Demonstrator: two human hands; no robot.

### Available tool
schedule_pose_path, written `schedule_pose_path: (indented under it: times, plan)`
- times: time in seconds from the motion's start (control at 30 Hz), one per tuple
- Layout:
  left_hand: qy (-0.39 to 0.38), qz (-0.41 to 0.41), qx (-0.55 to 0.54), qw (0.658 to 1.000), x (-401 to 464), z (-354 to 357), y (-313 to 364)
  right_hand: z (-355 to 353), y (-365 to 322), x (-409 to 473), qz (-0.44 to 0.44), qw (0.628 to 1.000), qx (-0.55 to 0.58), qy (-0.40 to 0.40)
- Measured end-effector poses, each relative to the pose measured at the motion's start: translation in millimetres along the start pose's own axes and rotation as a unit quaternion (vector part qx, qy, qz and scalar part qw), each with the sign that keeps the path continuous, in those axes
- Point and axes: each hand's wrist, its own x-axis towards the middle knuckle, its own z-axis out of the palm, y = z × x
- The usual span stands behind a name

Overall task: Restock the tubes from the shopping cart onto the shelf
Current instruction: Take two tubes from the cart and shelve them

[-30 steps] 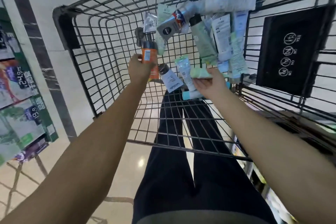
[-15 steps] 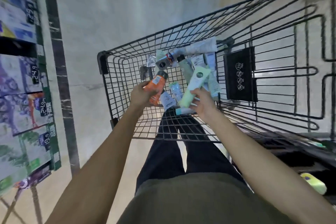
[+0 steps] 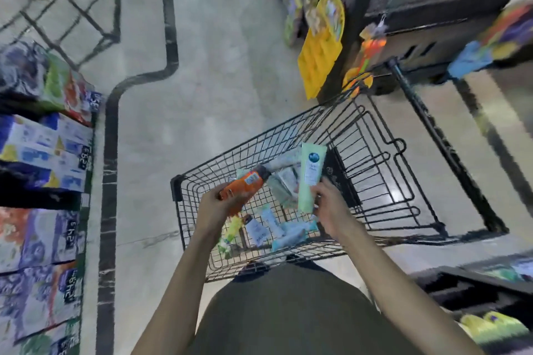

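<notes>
Open aisle floor (image 3: 219, 72) beyond cart rim (image 3: 259, 138)

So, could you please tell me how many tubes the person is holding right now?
2: an orange tube in the left hand and a pale green tube in the right hand, both above the cart. More tubes lie blurred in the cart.

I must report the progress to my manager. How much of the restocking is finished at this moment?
Nothing shows as placed on a shelf yet. In hand: the left hand grips an orange tube and the right hand grips a pale green tube, both lifted above the shopping cart. Left: several more tubes, such as a white tube, lie on the cart's floor.
</notes>
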Motion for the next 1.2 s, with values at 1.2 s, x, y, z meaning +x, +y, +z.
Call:
schedule_pose_path:
  times: [1.2]
  plan:
    - [-0.504, -0.038, 0.075, 0.859, -254, 194, -78, -72, 229, -405, -0.305, 0.776, 0.356, 0.422]
